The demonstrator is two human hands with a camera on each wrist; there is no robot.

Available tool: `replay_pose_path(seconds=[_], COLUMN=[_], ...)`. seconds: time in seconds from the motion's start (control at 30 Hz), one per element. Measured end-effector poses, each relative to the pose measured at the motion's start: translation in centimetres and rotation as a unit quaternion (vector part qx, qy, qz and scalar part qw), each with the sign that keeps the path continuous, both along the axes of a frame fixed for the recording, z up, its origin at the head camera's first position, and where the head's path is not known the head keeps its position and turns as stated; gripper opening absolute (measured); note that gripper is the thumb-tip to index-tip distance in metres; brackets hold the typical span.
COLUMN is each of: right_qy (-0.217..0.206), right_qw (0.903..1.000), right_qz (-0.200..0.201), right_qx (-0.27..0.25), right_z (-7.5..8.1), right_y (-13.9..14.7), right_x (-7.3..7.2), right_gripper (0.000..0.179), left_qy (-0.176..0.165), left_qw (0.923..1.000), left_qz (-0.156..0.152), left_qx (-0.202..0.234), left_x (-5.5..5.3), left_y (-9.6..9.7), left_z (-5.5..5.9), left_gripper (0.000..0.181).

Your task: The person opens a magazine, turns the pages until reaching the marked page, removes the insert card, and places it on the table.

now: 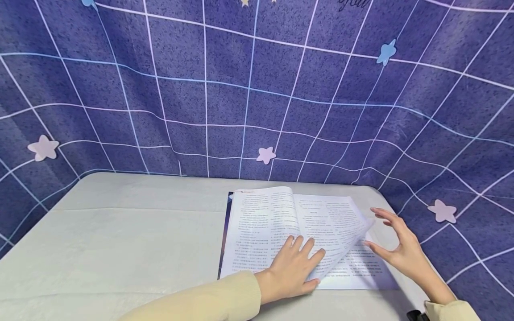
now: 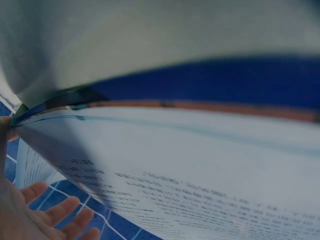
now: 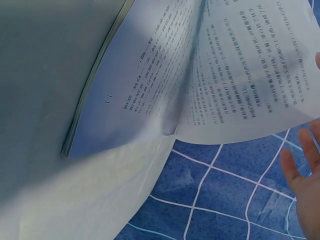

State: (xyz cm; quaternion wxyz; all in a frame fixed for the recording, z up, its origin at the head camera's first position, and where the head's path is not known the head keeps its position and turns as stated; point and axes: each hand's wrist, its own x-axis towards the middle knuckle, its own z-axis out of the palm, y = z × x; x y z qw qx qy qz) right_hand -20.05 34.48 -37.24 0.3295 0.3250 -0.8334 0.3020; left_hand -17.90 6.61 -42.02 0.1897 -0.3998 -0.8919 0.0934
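Note:
An open book (image 1: 261,232) with printed pages lies on the table in the head view. My left hand (image 1: 295,267) rests on it near the lower middle, fingers spread over the paper. A right-hand page (image 1: 337,240) is lifted, its lower corner turned up and pointing right; the same raised page (image 3: 255,75) curves across the right wrist view. Beside that corner is my right hand (image 1: 405,249), thumb and fingers apart with a gap between them. Only part of my right hand (image 3: 307,185) shows in the right wrist view.
The book lies on a pale cloth-covered table (image 1: 132,240), toward its right side. Behind the table and at its right hangs a blue curtain (image 1: 225,111) with grid lines and star shapes. A dark blue cover edge (image 1: 225,236) shows along the book's left side.

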Motion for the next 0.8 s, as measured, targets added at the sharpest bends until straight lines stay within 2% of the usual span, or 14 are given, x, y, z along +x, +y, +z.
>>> replay_pose_path(seconds=[0.13, 0.23, 0.53, 0.8], right_qy=[0.004, -0.016, -0.065, -0.073], right_qw=[1.0000, 0.9998, 0.9970, 0.9941], right_qz=[-0.004, -0.014, -0.011, 0.001], right_qx=[0.000, 0.003, 0.041, 0.081], right_z=[0.7, 0.6, -1.7, -2.6], right_y=[-0.8, -0.9, 0.6, 0.6], right_x=[0.5, 0.6, 0.0, 0.3], right_gripper=[0.081, 0.082, 0.080, 0.080], left_qy=[0.007, 0.008, 0.008, 0.008], left_qw=[0.9999, 0.9998, 0.9992, 0.9989], left_qz=[0.001, 0.002, 0.003, 0.004], left_qx=[0.012, 0.018, 0.039, 0.046], left_x=[-0.1, -0.1, 0.0, 0.1], left_y=[0.1, 0.1, 0.1, -0.1], left_z=[-0.2, -0.2, -0.1, -0.1], left_gripper=[0.065, 0.067, 0.081, 0.090])
